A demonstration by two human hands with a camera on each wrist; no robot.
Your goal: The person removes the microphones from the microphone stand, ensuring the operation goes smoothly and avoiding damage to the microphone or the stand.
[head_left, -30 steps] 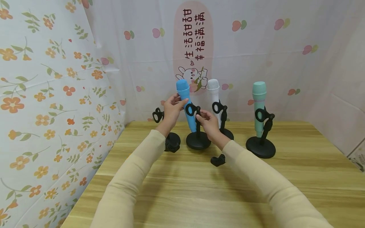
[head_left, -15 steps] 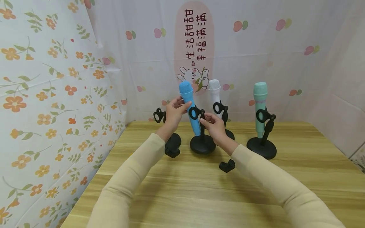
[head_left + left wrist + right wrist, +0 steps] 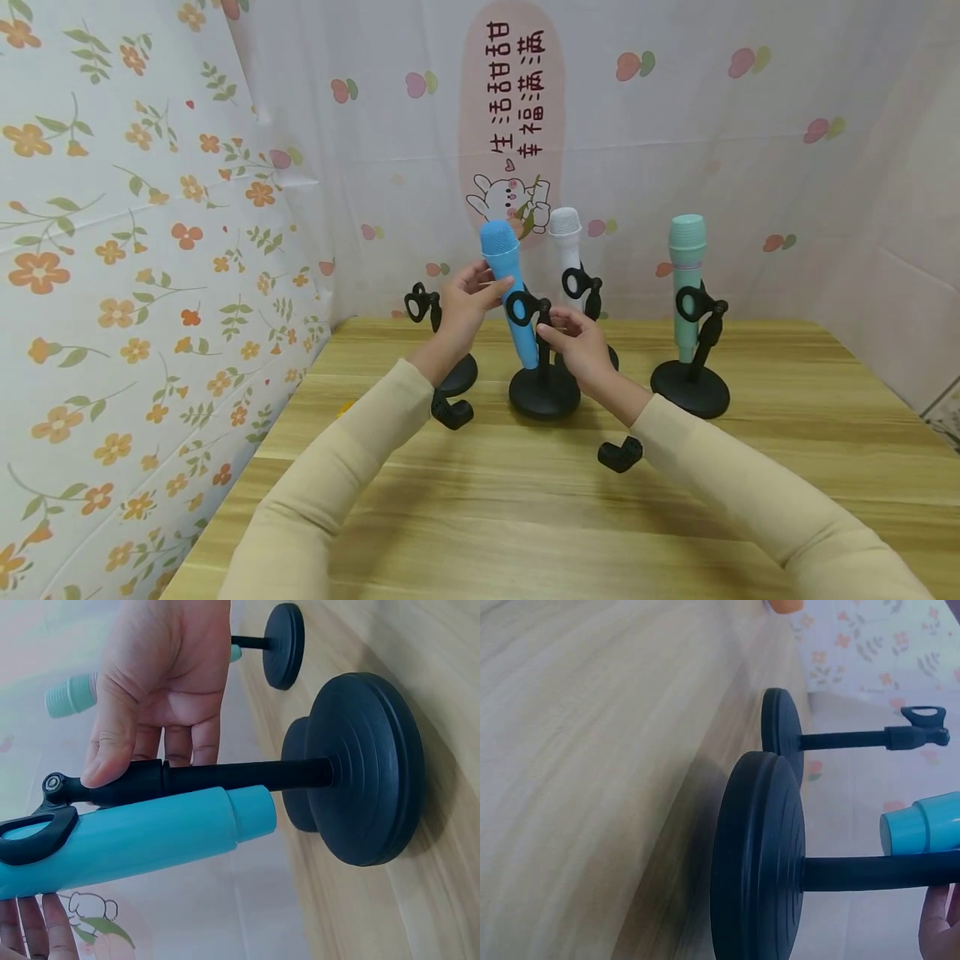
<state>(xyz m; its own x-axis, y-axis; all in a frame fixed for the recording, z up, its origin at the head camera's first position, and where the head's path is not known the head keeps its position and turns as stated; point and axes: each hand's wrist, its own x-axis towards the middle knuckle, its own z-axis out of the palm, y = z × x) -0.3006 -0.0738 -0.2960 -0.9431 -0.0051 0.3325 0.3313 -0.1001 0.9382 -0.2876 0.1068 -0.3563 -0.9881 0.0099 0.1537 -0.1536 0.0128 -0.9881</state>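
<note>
A blue microphone (image 3: 523,340) leans through the ring clip of a black round-based stand (image 3: 544,397). My left hand (image 3: 465,312) holds the microphone's upper body between thumb and fingers. My right hand (image 3: 583,346) pinches the stand's upright just below the clip joint. In the left wrist view, the right thumb lies along the black upright (image 3: 240,776), and the blue microphone's lower end (image 3: 251,811) hangs beside it, short of the base (image 3: 367,769). Left fingertips (image 3: 56,930) touch the microphone from below there. Whether the base is flat on the table I cannot tell.
A white microphone (image 3: 567,250) in a stand is just behind my right hand. Farther right stands a mint green microphone (image 3: 686,258) in its stand (image 3: 690,390). A stand with a bare clip (image 3: 417,303) is at left, near a small orange object (image 3: 346,408). Curtains border the wooden table (image 3: 465,533).
Both hands have moved right and nearer to me, bringing the blue microphone and its stand along. The grips look the same. The other stands have stayed put.
</note>
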